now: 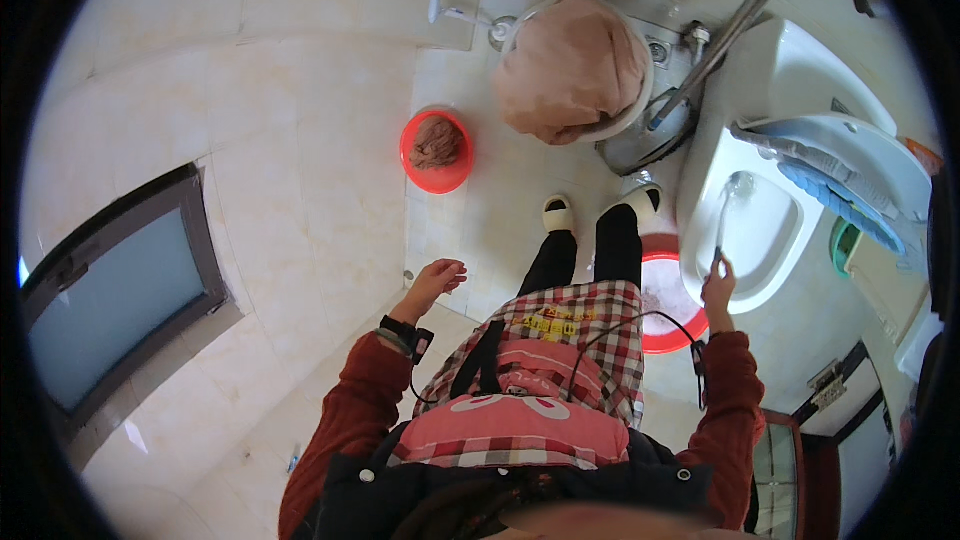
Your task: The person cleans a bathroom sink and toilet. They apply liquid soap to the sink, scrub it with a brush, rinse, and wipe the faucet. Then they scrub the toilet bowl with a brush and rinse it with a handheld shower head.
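Observation:
My right hand [718, 289] grips the dark end of a long-handled toilet brush [722, 225]. The pale round brush head rests inside the bowl of a white toilet [759, 296]. Its raised seat carries a blue fabric seat cover [836, 195], on the bowl's right side. My left hand [437, 283] is held in the air near the left wall, holding nothing, fingers loosely extended. A red basin [671, 347] with sudsy water stands on the floor between my legs and the toilet, partly covered by my checked apron [555, 307].
A small red basin [442, 186] holds a brown textile. Ahead, a white tub [641, 109] is heaped with beige fabric [577, 67]. A metal pole [727, 37] leans across beside the toilet tank. A floor drain [659, 52] lies near the tub. A framed window [124, 292] is at left.

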